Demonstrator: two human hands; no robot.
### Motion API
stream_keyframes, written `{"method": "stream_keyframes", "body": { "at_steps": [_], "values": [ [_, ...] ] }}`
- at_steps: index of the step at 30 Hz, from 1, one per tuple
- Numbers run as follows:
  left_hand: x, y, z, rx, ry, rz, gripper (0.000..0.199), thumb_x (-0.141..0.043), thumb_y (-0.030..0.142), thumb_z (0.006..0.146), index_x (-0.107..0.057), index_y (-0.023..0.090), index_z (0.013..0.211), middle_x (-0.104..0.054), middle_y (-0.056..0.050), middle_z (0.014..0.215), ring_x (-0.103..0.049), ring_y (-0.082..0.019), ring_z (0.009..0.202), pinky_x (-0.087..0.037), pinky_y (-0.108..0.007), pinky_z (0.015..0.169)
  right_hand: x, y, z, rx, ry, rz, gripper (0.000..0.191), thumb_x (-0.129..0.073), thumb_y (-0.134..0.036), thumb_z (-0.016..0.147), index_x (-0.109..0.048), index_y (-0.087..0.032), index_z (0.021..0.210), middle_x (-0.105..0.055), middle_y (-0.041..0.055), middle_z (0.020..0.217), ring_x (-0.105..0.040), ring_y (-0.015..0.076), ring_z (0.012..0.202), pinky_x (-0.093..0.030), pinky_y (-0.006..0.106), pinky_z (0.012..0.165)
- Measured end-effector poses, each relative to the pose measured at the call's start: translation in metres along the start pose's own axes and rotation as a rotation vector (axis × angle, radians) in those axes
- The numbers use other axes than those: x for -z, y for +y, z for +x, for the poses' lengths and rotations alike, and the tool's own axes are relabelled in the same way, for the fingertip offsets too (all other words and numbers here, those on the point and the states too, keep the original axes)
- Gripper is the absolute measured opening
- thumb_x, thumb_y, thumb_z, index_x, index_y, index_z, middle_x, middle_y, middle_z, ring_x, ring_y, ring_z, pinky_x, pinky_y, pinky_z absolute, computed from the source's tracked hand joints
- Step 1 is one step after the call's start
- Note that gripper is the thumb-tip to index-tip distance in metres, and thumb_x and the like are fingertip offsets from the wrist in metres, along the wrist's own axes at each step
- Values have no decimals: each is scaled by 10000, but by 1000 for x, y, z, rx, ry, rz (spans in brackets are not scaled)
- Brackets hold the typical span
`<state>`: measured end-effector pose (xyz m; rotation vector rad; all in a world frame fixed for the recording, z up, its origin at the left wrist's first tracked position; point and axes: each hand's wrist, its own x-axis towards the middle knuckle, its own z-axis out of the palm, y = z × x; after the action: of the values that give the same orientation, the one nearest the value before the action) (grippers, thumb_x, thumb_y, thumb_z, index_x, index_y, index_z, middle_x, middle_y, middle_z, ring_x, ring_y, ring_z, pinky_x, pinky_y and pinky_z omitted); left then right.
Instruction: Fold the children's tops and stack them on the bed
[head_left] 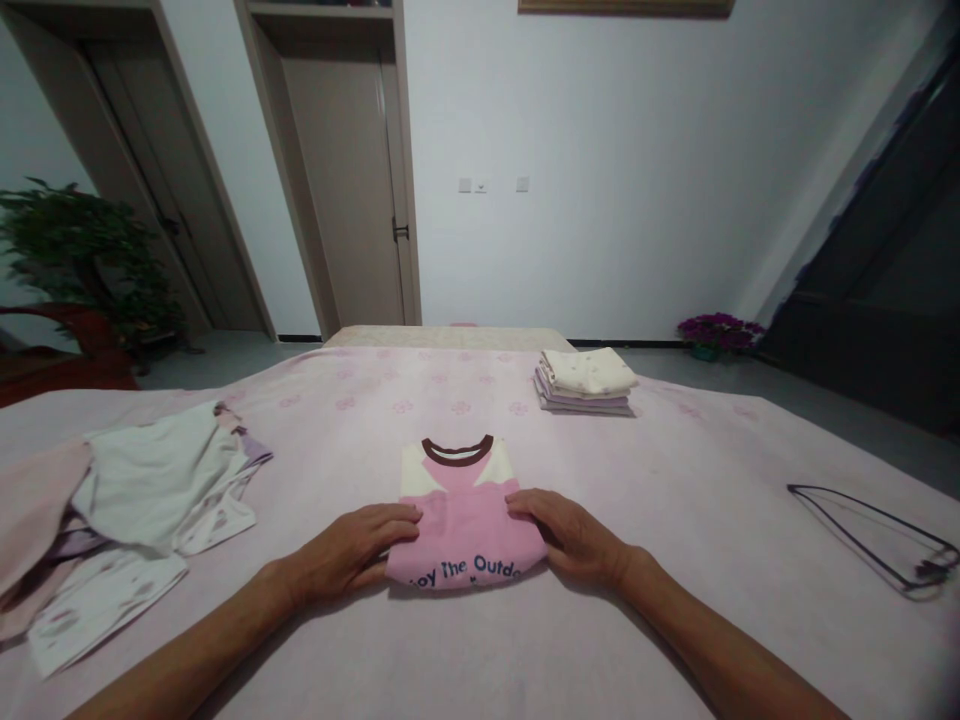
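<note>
A pink and cream shirt (pixel 472 520) with a dark brown neckband lies folded on the bed in front of me, its collar pointing away. Dark lettering runs along its near folded edge, partly curled out of sight. My left hand (pixel 367 545) grips the shirt's left side, fingers on top and thumb low at the edge. On the opposite side, my right hand (pixel 566 535) holds the right edge in the same way, fingertips resting on the pink cloth. The undersides of both grips are hidden.
A stack of folded clothes (pixel 589 380), cream on top of lilac, sits farther back to the right. Loose clothes (pixel 150 480) are heaped at left. A thin black wire-framed object (pixel 862 535) lies at right. All rest on a pink patterned sheet (pixel 420 650).
</note>
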<state>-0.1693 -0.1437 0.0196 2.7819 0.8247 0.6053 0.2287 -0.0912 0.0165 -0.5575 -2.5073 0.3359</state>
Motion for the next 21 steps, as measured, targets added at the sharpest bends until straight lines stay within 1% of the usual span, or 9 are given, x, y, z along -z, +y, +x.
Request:
{"method": "stream_keyframes", "body": {
  "at_steps": [2, 4, 7, 10, 13, 15, 17, 19, 21],
  "values": [
    [0, -2, 0, -6, -7, 16, 518, -544, 325, 977, -383, 301, 1469, -510, -100, 1480, -460, -248, 1388, -422, -430, 1145, -3, 6, 3, 13, 10, 1, 510, -544, -148, 876, -492, -234, 1376, -607, 135, 1327, -552, 253, 1253, -457, 456, 1066],
    [2, -3, 2, -11, -14, 16, 557, -541, 289, 971, -352, 311, 1495, -498, -97, 1493, -442, -247, 1403, -420, -441, 1146, -7, 12, 7, 28, 36, -8, 490, -549, -172, 901, -495, -239, 1383, -595, 145, 1337, -550, 254, 1249, -471, 453, 1043],
    [8, -4, 7, -37, -8, -9, 593, -545, 251, 957, -338, 316, 1508, -515, -103, 1479, -475, -252, 1376, -430, -457, 1133, -10, 17, 15, 43, 81, -63, 439, -560, -210, 917, -532, -242, 1354, -620, 146, 1292, -587, 251, 1170, -500, 435, 967],
    [12, -6, 14, -72, 11, -24, 611, -540, 201, 955, -328, 328, 1514, -542, -100, 1458, -535, -242, 1323, -454, -434, 1108, -10, 16, 21, 9, 55, -171, 370, -586, -235, 905, -606, -252, 1274, -672, 127, 1211, -615, 257, 1083, -491, 439, 926],
    [11, -13, 18, -79, 30, 22, 593, -552, 191, 961, -354, 345, 1498, -580, -78, 1428, -581, -225, 1278, -457, -418, 1104, -9, 13, 25, -4, 24, -213, 377, -625, -240, 873, -632, -267, 1249, -690, 109, 1216, -598, 278, 1148, -462, 461, 972],
    [8, -19, 18, -71, 18, 69, 542, -564, 219, 967, -410, 341, 1472, -601, -72, 1407, -602, -223, 1257, -450, -423, 1115, -10, 15, 25, 35, 52, -187, 392, -611, -215, 877, -618, -273, 1264, -693, 96, 1236, -588, 268, 1202, -454, 458, 1004],
    [6, -24, 17, -65, -23, 101, 488, -550, 236, 981, -455, 329, 1451, -602, -73, 1407, -601, -222, 1261, -429, -434, 1135, -14, 18, 23, 70, 96, -153, 398, -585, -196, 894, -599, -281, 1283, -698, 87, 1238, -607, 243, 1196, -464, 448, 1006],
    [4, -28, 16, -75, -48, 110, 468, -519, 221, 997, -462, 322, 1451, -591, -71, 1419, -580, -216, 1286, -402, -451, 1157, -17, 22, 21, 80, 123, -124, 403, -579, -203, 907, -581, -291, 1301, -701, 85, 1237, -627, 228, 1179, -478, 443, 999],
    [3, -30, 16, -105, -43, 109, 476, -495, 190, 1000, -454, 318, 1456, -588, -73, 1421, -563, -210, 1305, -397, -459, 1161, -18, 25, 19, 75, 132, -104, 408, -581, -216, 914, -572, -298, 1313, -701, 85, 1240, -633, 223, 1178, -486, 444, 1002]
  ]
}}
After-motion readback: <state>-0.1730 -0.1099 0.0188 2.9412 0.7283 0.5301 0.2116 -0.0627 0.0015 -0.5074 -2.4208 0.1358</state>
